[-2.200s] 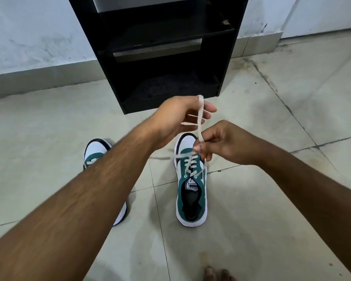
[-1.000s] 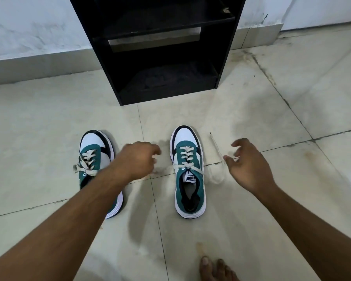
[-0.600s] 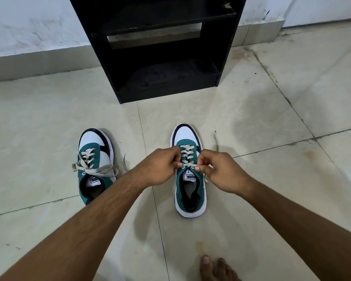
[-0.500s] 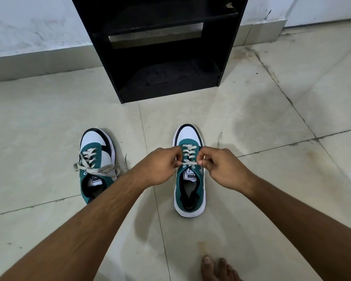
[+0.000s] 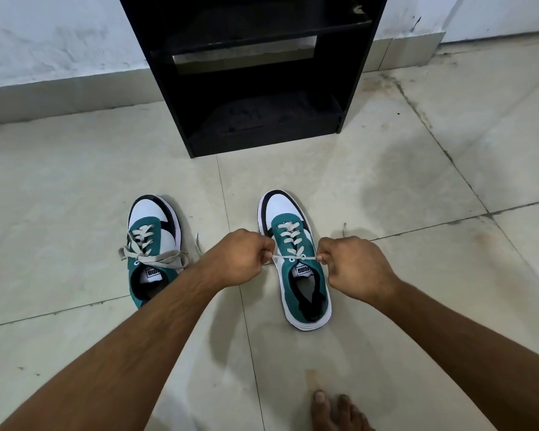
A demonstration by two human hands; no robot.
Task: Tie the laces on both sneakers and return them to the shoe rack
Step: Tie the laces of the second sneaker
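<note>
White lace [image 5: 296,259] stretches taut between both hands' pinching fingers [image 5: 321,256].

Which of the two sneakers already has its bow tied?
The green-and-white sneaker on the left: a finished bow lies across it. The right sneaker has its lace ends pulled apart by both hands.

Pale glossy floor tiles [image 5: 75,188] with dark, stained grout lines meet a grey skirting [image 5: 59,98] under a scuffed white wall [image 5: 59,35]. Bare toes [image 5: 333,410] rest at the bottom edge.
</note>
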